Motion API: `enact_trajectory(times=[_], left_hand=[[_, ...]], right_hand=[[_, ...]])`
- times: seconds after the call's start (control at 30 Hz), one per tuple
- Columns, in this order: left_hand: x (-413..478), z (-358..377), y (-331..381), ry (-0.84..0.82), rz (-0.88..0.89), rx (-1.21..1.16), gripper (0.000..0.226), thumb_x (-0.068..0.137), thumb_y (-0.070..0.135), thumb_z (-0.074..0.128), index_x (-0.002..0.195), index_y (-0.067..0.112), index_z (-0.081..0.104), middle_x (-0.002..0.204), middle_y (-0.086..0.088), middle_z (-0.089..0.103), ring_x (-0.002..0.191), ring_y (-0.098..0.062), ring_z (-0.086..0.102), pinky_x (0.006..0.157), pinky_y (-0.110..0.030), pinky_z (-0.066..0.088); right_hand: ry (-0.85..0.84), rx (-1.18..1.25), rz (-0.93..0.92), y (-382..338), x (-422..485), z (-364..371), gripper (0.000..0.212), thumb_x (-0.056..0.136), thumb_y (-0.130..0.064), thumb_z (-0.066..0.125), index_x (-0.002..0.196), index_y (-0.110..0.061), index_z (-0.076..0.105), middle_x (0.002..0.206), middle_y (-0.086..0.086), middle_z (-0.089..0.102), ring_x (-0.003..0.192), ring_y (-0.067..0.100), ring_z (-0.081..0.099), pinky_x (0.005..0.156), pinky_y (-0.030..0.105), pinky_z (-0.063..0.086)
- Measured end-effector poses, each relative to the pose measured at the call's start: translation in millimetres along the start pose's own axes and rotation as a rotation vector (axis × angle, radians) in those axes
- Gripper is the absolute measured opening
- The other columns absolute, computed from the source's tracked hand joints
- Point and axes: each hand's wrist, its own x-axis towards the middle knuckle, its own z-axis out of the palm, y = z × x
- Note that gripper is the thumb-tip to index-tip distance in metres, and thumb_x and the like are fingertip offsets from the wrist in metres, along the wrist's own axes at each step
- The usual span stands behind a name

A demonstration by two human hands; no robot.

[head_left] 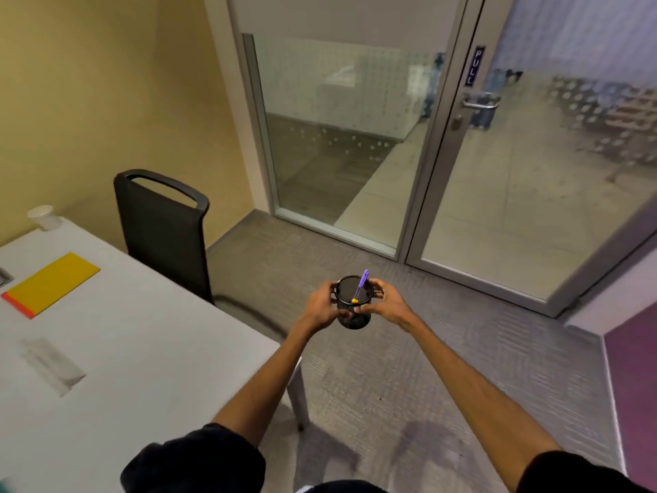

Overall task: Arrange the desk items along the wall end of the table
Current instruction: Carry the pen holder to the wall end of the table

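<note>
Black mesh pen holder [354, 320] held in the air between both hands. Left hand [321, 307] curls round its left side, right hand [385, 304] round its right. Purple pen [362, 283] leans inside. Bench [142, 350] lies left of the left hand, carrying a yellow notepad [53, 282] and a paper cup [42, 217], well apart from both hands.

Your left hand [320, 307] and right hand [385, 304] hide the holder's [353, 292] sides. The counter [142, 350] runs off the left edge, cutting off a grey thing [4, 278]. A pale smear [53, 364] on it is too blurred to name.
</note>
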Motion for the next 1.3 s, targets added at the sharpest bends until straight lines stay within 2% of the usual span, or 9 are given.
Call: enact_trajectory(times=[0.27,0.5,0.87,1.17,1.3], left_hand=[[77.8,9.9,22.1,-0.016,-0.029,0.028,0.083,0.07,0.001,0.084,0.139,-0.003,0.039,0.14,-0.018,0.051,0.12,-0.035,0.059,0.1,-0.048,0.051],[178.5,-3.4,27.0,0.047,-0.065,0.008,0.083,0.068,0.001,0.085,0.138,-0.003,0.04,0.14,-0.018,0.053,0.119,-0.034,0.06,0.097,-0.046,0.052],[327.2,-73.7,44.1,0.139,-0.071,-0.013,0.079,0.067,0.002,0.086,0.133,-0.003,0.043,0.139,-0.018,0.054,0.115,-0.036,0.061,0.096,-0.047,0.052],[394.9,-134.9,26.2,0.268,-0.117,-0.02,0.08,0.065,0.004,0.088,0.133,-0.003,0.046,0.137,-0.018,0.055,0.121,-0.032,0.058,0.101,-0.043,0.05],[428.0,-165.8,13.2,0.321,-0.155,-0.025,0.079,0.065,0.006,0.089,0.131,-0.001,0.047,0.136,-0.017,0.056,0.116,-0.032,0.06,0.097,-0.042,0.052]], right_hand=[[-0.02,0.003,-0.006,2.6,69.4,-42.6,0.088,0.07,-0.008,0.087,0.146,-0.005,0.042,0.147,0.012,0.05,0.137,0.028,0.047,0.116,0.041,0.037],[-0.069,-0.029,-0.015,-11.5,176.5,-68.0,0.086,0.071,-0.007,0.086,0.144,-0.005,0.042,0.147,0.013,0.049,0.136,0.028,0.047,0.11,0.033,0.037],[-0.124,-0.054,-0.068,-81.4,338.6,-89.8,0.085,0.071,-0.005,0.085,0.144,-0.003,0.041,0.148,0.013,0.048,0.137,0.029,0.046,0.117,0.041,0.037],[-0.238,-0.075,-0.089,-132.8,434.9,-66.1,0.086,0.07,-0.004,0.086,0.144,-0.002,0.042,0.146,0.014,0.05,0.138,0.029,0.047,0.118,0.045,0.036],[-0.297,-0.083,-0.109,-153.8,485.0,-48.5,0.087,0.069,-0.003,0.086,0.144,-0.003,0.042,0.146,0.014,0.05,0.138,0.029,0.046,0.118,0.045,0.036]])
